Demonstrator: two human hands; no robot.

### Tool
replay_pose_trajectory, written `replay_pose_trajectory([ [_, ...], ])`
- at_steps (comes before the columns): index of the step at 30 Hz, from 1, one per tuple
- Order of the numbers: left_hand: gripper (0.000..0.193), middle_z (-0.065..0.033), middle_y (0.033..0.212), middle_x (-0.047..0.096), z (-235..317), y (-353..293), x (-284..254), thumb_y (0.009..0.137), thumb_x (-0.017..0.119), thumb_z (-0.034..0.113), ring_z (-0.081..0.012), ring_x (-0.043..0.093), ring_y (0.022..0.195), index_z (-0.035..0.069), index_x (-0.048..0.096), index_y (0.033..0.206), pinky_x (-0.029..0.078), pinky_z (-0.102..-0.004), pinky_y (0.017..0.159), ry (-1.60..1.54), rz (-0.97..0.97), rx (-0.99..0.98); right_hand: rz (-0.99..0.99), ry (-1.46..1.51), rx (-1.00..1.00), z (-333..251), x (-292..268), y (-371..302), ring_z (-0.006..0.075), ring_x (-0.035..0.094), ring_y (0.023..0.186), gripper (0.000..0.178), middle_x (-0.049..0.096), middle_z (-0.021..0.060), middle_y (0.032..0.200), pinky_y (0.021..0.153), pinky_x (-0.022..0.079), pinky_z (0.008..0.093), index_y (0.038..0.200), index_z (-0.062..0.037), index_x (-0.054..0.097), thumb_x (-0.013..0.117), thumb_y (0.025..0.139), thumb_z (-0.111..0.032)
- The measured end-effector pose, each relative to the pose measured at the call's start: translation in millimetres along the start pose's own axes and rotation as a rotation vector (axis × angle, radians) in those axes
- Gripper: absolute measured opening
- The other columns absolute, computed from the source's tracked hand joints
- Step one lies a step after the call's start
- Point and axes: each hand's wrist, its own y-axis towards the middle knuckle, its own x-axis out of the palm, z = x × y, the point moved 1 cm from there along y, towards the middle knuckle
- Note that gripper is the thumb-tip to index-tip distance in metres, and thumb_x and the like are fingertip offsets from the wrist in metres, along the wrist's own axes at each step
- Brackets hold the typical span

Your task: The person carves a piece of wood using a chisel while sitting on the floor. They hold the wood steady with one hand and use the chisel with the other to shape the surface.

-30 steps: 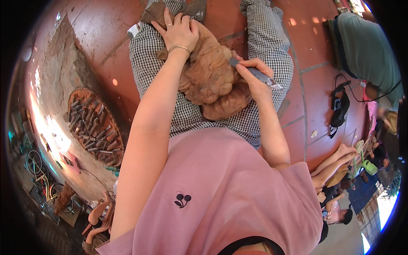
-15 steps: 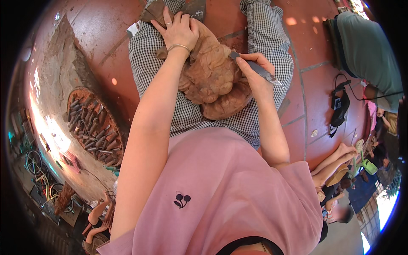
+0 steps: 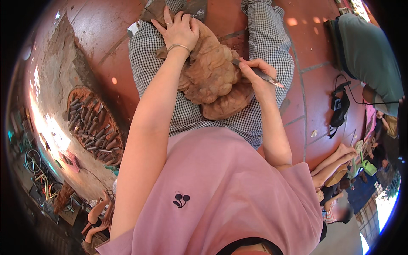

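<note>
Across my checked trouser legs lies a brown, lumpy carved piece (image 3: 212, 78) with rounded folds; I cannot tell whether it is wood or clay. My left hand (image 3: 180, 32), with a ring and bracelet, lies on its far left part, fingers spread. In my right hand (image 3: 261, 76) is a dark, narrow carving tool (image 3: 267, 78), gripped between thumb and fingers. Its flat end touches or nearly touches the right side of the piece, while the pale pointed end sticks out behind the hand toward the right. A dark brown cloth or bag (image 3: 196, 9) is beyond my left hand.
A round, rusty basin (image 3: 124, 131) full of carving tools (image 3: 91, 123) stands to the left. A black pouch (image 3: 339, 104) with a cord lies on the red tile floor (image 3: 314, 80). Another person in green (image 3: 369, 51) is close at right. Bicycles (image 3: 36, 170) stand lower left.
My right hand has shifted slightly down and turned the tool, so its blade shows narrower. My left hand and the carved piece stay in place.
</note>
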Motion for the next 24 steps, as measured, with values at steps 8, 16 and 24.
replay_pose_trajectory([
  [8, 0.039, 0.0034, 0.143, 0.057, 1.2, 0.8, -3.6, 0.098, 0.045, 0.039, -0.0311, 0.016, 0.154, 0.021, 0.067, 0.124, -0.002, -0.0763, 0.115, 0.017, -0.035, -0.016, -0.013, 0.055, 0.042, -1.6, 1.6, 2.8, 0.0052, 0.061, 0.071, 0.015, 0.07, 0.0002, 0.078, 0.065, 0.046, 0.0195, 0.091, 0.0004, 0.074, 0.077, 0.089, -0.014],
  [16, 0.038, -0.0015, 0.14, 0.059, 3.2, 5.4, -4.3, 0.097, 0.045, 0.036, -0.0342, 0.018, 0.153, 0.014, 0.068, 0.118, -0.002, -0.0758, 0.115, -0.082, -0.001, -0.017, 0.005, -0.023, 0.047, -14.6, 4.9, -1.8, 0.0083, 0.067, 0.077, 0.016, 0.073, 0.0039, 0.081, 0.071, 0.051, 0.0232, 0.087, 0.0012, 0.073, 0.077, 0.089, -0.014],
  [24, 0.032, -0.0051, 0.137, 0.061, 0.3, -8.1, -21.3, 0.094, 0.053, 0.031, -0.0333, 0.025, 0.152, 0.012, 0.068, 0.116, 0.002, -0.074, 0.117, -0.088, 0.052, -0.011, 0.02, -0.124, -0.123, -22.2, 13.3, -15.5, 0.0115, 0.066, 0.081, 0.014, 0.07, 0.0056, 0.083, 0.074, 0.051, 0.0269, 0.087, -0.0006, 0.071, 0.074, 0.089, -0.014],
])
